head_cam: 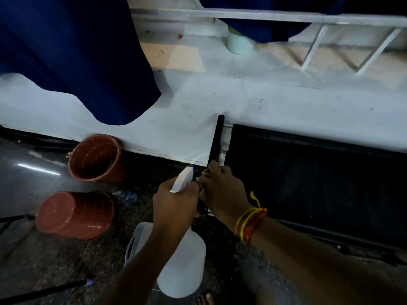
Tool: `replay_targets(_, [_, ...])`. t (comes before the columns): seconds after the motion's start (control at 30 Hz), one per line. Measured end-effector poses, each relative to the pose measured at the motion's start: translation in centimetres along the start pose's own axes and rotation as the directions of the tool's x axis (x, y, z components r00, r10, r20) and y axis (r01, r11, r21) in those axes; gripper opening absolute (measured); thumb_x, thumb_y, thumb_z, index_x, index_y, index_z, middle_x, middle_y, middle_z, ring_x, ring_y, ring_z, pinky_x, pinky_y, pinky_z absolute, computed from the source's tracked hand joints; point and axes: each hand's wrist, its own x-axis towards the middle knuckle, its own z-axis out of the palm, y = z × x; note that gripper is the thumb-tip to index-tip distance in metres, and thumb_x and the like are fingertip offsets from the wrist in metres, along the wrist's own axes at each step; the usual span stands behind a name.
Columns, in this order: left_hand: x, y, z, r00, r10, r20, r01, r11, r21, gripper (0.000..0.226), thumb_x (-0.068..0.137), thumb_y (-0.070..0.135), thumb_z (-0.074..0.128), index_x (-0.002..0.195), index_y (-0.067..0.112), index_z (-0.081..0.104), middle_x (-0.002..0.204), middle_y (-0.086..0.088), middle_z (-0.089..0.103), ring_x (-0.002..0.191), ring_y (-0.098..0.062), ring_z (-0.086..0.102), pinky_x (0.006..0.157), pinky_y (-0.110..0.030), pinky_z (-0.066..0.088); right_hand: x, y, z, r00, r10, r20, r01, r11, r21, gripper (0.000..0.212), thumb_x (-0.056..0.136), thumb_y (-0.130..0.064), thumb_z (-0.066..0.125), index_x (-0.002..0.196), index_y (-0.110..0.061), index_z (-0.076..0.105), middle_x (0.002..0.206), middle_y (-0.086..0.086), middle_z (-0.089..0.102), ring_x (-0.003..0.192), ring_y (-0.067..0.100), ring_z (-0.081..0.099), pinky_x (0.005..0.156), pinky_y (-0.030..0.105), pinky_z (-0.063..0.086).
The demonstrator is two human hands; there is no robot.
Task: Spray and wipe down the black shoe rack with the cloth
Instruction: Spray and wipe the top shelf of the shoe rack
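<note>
Left hand (175, 205) grips the spray bottle (182, 260); right hand (222, 190) presses a dark cloth (201, 181) (barely visible) on the shoe rack (308, 183).

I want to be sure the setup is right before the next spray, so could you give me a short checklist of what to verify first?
1. Spray bottle held firmly in the left hand: ok.
2. Nozzle aimed at the black post of the shoe rack: ok, it points that way.
3. Cloth ready in the right hand: cannot tell; only a dark patterned scrap shows beside the fingers.
4. Right hand out of the spray path: not ok, it sits right beside the nozzle.
5. Orange buckets away from the spray: ok, they stand well to the left.
</note>
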Motion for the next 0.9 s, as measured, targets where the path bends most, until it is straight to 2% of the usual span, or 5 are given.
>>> replay_targets(0.17, [0.0, 0.0, 0.1, 0.999, -0.015, 0.03, 0.016, 1.0, -0.009, 0.016, 0.082, 0.008, 0.058, 0.076, -0.005, 0.065, 0.056, -0.016, 0.058, 0.049, -0.024, 0.057, 0.05, -0.034, 0.048, 3.5, 1.0, -0.8, 0.99, 0.05, -0.13, -0.063, 0.993, -0.1, 0.024, 0.09, -0.021, 0.053, 0.108, -0.01, 0.064, 0.124, 0.015, 0.047, 0.11, 0.039, 0.049, 0.07, 0.04, 0.05])
replay_targets(0.37, [0.0, 1.0, 0.3, 0.999, -0.037, 0.024, 0.038, 0.997, -0.065, 0.038, 0.085, 0.008, 0.058, 0.058, 0.035, 0.056, 0.074, -0.023, 0.069, 0.054, -0.028, 0.062, 0.046, -0.027, 0.049, 9.9, 4.2, -3.3, 0.983, 0.165, -0.084, -0.174, 0.978, -0.112, 0.037, 0.09, -0.031, 0.058, 0.121, -0.013, 0.06, 0.14, 0.017, 0.036, 0.122, 0.04, 0.04, 0.086, 0.044, 0.048])
replay_targets(0.63, [0.3, 1.6, 0.0, 0.999, -0.038, 0.021, 0.038, 0.999, -0.013, 0.014, 0.083, 0.006, 0.057, 0.074, 0.001, 0.067, 0.05, -0.011, 0.059, 0.038, -0.017, 0.054, 0.042, -0.026, 0.044, 12.8, 6.2, -4.6, 0.985, 0.154, -0.071, -0.159, 0.985, -0.064, 0.043, 0.089, -0.039, 0.058, 0.121, -0.011, 0.058, 0.131, 0.015, 0.041, 0.115, 0.039, 0.045, 0.091, 0.045, 0.045])
replay_targets(0.83, [-0.8, 1.8, -0.4, 1.0, -0.021, 0.009, 0.022, 0.999, -0.027, 0.016, 0.074, 0.018, 0.058, 0.065, 0.024, 0.07, 0.061, -0.02, 0.067, 0.051, -0.027, 0.061, 0.045, -0.026, 0.048, 6.3, 3.0, -2.9, 0.996, 0.08, -0.027, -0.081, 0.996, -0.032, 0.031, 0.09, -0.029, 0.057, 0.113, -0.009, 0.061, 0.133, 0.018, 0.041, 0.114, 0.042, 0.047, 0.084, 0.043, 0.048])
replay_targets(0.9, [-1.2, 1.6, -0.6, 0.999, -0.027, 0.017, 0.028, 0.999, -0.036, 0.035, 0.079, 0.014, 0.058, 0.058, 0.04, 0.069, 0.066, -0.016, 0.07, 0.053, -0.022, 0.062, 0.047, -0.025, 0.048, 3.4, 1.3, -1.9, 0.998, 0.053, -0.046, -0.054, 0.998, -0.022, 0.028, 0.089, -0.026, 0.057, 0.111, -0.009, 0.062, 0.126, 0.016, 0.045, 0.11, 0.04, 0.049, 0.081, 0.043, 0.05])
